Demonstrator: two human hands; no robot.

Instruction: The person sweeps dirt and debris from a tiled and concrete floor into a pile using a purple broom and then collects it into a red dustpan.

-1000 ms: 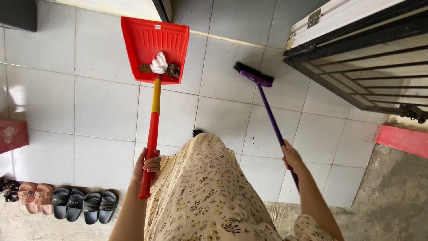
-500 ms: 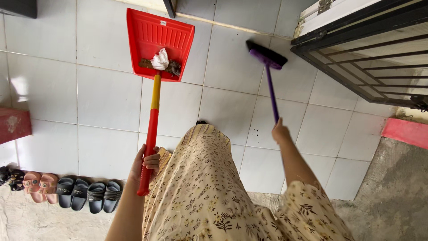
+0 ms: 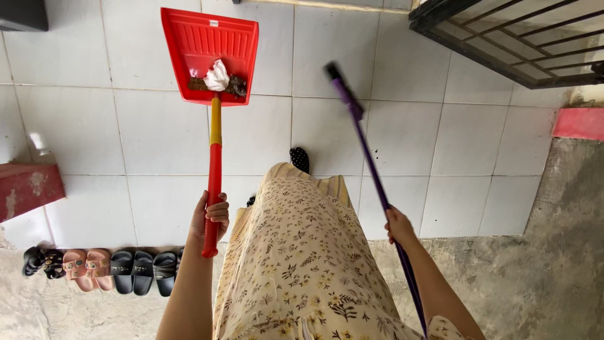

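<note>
Two bare hands work over a white tiled floor (image 3: 145,138), seen from above the person's floral dress (image 3: 302,264). At far left, a red step (image 3: 28,189) borders the tiles, and below it a row of sandals (image 3: 104,271), some pink and some black, lies along the tile edge. The left hand (image 3: 211,217) is wrapped around the lower red part of the dustpan handle (image 3: 214,170), a red shaft with a yellow section near the top; its grip is closed firmly on the handle. The red dustpan (image 3: 207,50) rests at the end of that handle, toward the top of the view, and carries a crumpled white paper (image 3: 218,75) amid dark debris (image 3: 236,86) at its rear edge. Right of centre, the right hand (image 3: 397,225) holds the purple broom handle (image 3: 371,164), fingers curled around the shaft, grip pressed shut on it. The broom head (image 3: 340,79) points toward the upper tiles, well apart from the dustpan and blurred. At upper right, a black metal grille (image 3: 516,44) stands, and beneath it a second red step (image 3: 579,123) meets bare concrete ground (image 3: 535,252).
</note>
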